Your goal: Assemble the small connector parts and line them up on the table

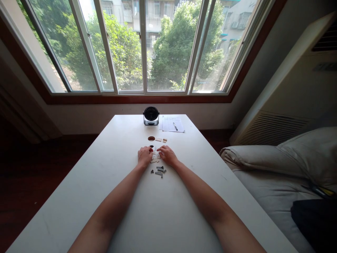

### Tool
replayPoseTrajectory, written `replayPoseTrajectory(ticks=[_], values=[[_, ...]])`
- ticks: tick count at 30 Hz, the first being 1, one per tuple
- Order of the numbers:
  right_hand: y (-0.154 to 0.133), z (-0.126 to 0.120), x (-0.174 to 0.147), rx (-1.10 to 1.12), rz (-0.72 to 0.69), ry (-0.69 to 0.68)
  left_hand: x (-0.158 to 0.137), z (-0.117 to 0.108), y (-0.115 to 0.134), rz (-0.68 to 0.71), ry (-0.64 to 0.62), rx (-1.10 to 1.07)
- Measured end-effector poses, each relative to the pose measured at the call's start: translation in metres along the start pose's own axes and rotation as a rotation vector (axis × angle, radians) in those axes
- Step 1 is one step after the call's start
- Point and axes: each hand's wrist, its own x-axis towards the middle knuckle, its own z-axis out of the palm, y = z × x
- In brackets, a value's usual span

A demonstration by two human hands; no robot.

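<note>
My left hand (145, 154) rests low over the white table with its fingers curled beside a small round clear piece with a dark middle (152, 146). Whatever its fingertips grip is too small to make out. Opposite it, my right hand (167, 155) reaches inward, fingers bent and slightly apart, close to the same piece. Several beige building bricks (154, 160) lie between and just below the hands. Nearer to me is a loose group of grey and black building pieces (159, 172). Beyond the hands lie a round reddish-brown piece (151, 138), a pale studded plate (158, 140) and a tan piece (164, 140).
A black round-faced device on a stand (151, 115) is at the table's far end. Beside it are paper sheets (168, 123) with a pen (175, 126). The white table (158, 218) narrows toward the window; a sofa (265, 182) stands at the right.
</note>
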Motion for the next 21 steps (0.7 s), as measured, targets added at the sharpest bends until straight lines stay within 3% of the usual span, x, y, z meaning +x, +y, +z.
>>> replayPoseTrajectory(ticks=[6, 12, 18, 21], values=[[-0.0020, -0.0007, 0.0004, 0.010, -0.076, -0.044, -0.0001, 0.0003, 0.0017, 0.047, -0.057, -0.035], [-0.0022, -0.0027, -0.0007, -0.021, -0.001, 0.021, 0.0000, 0.0000, 0.0022, 0.044, -0.074, -0.091], [-0.0087, -0.0058, -0.0014, 0.058, -0.136, -0.048, 0.0010, 0.0002, 0.0012, 0.031, -0.080, -0.100], [-0.0082, -0.0050, -0.0005, 0.012, -0.083, -0.042, 0.0013, -0.0004, 0.0020, 0.023, -0.091, -0.100]])
